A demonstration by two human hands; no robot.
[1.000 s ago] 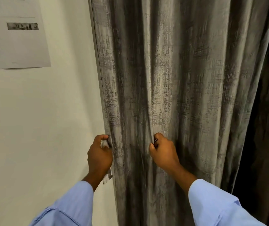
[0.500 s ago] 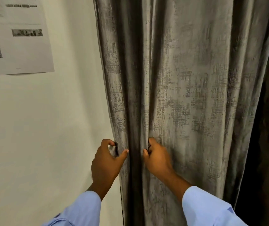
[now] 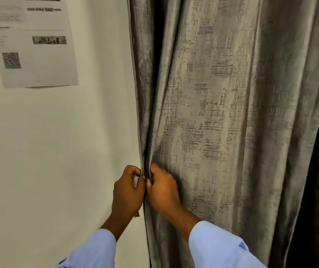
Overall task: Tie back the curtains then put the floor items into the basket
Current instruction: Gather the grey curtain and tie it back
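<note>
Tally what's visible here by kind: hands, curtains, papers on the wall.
Hands: 2, left hand and right hand, both gripping the curtain edge
Curtains: 1, grey curtain
Papers: 1, printed sheet on the wall
Total: 4

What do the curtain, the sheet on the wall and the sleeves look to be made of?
Curtain: woven fabric, probably velvety with a slight sheen; soft folds, crosshatch pattern. Sheet: thin white printed paper, matte, with a lower corner lifting slightly. Sleeves: light blue shirt cloth, likely cotton, matte.

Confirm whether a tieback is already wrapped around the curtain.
No: the curtain hangs loose, with the left hand and right hand pinching its edge folds.
</note>
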